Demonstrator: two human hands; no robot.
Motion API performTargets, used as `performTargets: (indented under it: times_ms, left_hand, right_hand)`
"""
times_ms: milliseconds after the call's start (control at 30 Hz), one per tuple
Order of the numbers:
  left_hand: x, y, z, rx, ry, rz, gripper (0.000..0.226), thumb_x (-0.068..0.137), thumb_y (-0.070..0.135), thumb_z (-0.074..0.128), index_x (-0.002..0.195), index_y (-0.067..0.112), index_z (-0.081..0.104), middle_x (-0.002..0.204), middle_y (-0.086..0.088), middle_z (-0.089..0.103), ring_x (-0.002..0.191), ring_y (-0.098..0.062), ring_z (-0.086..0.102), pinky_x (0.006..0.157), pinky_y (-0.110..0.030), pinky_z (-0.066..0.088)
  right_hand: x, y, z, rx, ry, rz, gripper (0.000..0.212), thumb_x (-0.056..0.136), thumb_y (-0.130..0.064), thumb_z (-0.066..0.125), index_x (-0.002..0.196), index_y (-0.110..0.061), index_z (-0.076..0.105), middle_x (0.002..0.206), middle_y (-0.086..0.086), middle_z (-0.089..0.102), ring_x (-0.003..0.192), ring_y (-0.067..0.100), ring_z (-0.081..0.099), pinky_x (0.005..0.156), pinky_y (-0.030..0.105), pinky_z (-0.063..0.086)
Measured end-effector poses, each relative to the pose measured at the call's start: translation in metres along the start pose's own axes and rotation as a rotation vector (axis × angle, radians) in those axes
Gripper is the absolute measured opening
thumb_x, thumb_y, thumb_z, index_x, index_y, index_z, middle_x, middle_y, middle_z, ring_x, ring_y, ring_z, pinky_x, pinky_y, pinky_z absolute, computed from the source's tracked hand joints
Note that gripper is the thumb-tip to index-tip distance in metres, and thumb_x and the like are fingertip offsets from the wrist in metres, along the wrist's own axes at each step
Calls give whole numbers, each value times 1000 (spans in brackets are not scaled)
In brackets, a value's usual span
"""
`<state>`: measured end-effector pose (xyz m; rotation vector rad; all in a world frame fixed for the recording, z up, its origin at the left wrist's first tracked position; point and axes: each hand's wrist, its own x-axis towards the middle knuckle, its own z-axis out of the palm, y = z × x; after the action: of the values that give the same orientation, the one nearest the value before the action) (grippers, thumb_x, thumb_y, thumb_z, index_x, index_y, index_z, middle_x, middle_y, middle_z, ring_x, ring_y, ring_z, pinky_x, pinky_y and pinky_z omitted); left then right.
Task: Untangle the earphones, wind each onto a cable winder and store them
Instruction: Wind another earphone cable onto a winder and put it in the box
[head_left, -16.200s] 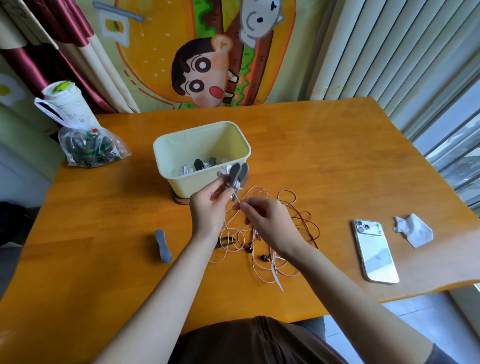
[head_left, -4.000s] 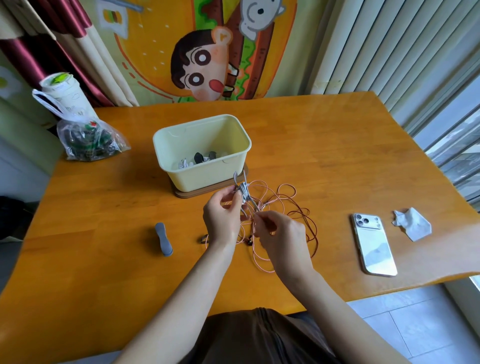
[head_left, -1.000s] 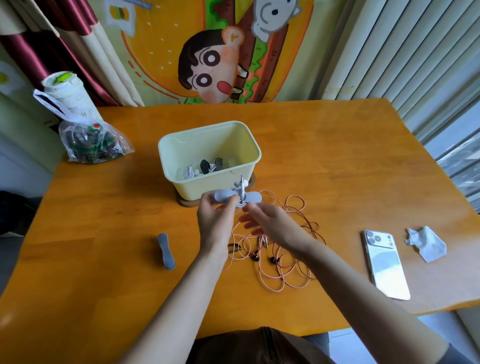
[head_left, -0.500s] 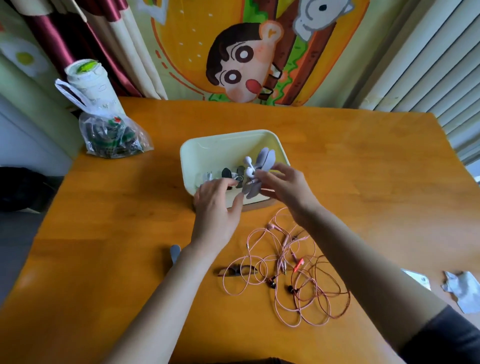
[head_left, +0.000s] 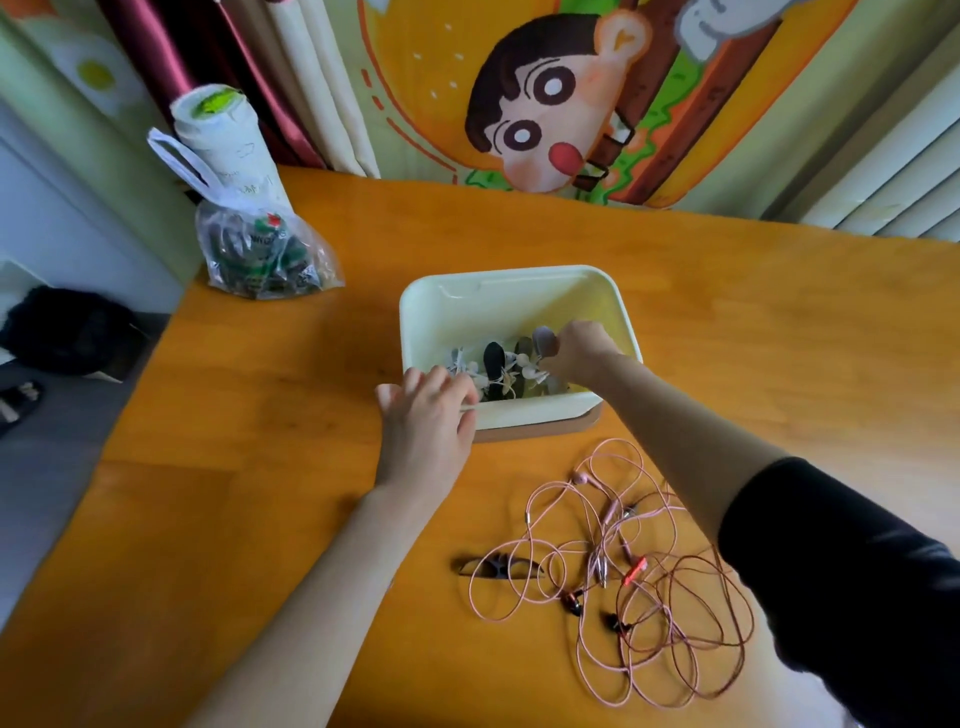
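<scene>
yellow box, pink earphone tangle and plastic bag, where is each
yellow box (head_left: 535, 413), head view, front wall
pink earphone tangle (head_left: 581, 476), head view, top earbud
plastic bag (head_left: 260, 260), head view, its middle

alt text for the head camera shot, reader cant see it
A person's right hand holds a grey cable winder inside a pale yellow bin, while the left hand rests open on the bin's near rim. In front of the bin, tangled pink and dark red earphones lie on an orange wooden table.

Soft daylight, motion blur, bowed edges
</scene>
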<state>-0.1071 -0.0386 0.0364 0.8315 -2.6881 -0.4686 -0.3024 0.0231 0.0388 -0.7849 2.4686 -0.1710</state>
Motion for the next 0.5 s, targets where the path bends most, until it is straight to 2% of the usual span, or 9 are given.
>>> performTargets:
  times_ms: [67,133,233,300,400,500]
  left_hand:
    - [0,0,0,-2,11,12,12,79,15,75,82,20,64,83,4,62,83,-22,54,73,-32,25]
    - [0,-1,0,6,17,21,11,79,15,75,82,20,65,84,3,63,83,-22,54,73,-32,25]
    - [-1,0,0,16,5,19,6,84,17,70,87,20,65,90,2,63,89,-22,54,76,-32,24]
    - [-1,2,0,16,-18,15,5,87,16,65,92,19,65,95,1,63,93,-22,53,78,-34,26]
    - [-8,8,0,-20,28,60,17,82,6,68,95,16,65,94,-4,62,91,-26,57,81,-41,38]
    - [-23,16,7,-77,95,151,23,76,-1,70,93,13,65,92,-5,62,87,-26,60,74,-43,47]
  right_hand:
    - [3,-2,4,-22,-30,-4,33,94,-15,50,62,-12,41,62,2,39,72,23,47,44,21,30]
    - [3,-3,6,-60,-53,-10,34,93,-10,52,61,-11,40,63,2,40,75,24,48,49,22,36]
    - [3,-2,6,-86,-60,1,11,92,-13,55,86,-4,55,68,6,46,76,26,51,52,27,40]
    - [2,0,6,-58,-5,-11,18,92,-9,51,102,3,60,84,12,58,78,28,54,58,28,43]
    - [-13,1,6,58,221,-126,29,91,-5,42,114,-1,58,110,17,63,91,33,60,71,33,47]
    - [-50,5,14,233,504,-387,21,94,-9,48,111,-4,58,110,13,60,88,30,60,67,38,49]
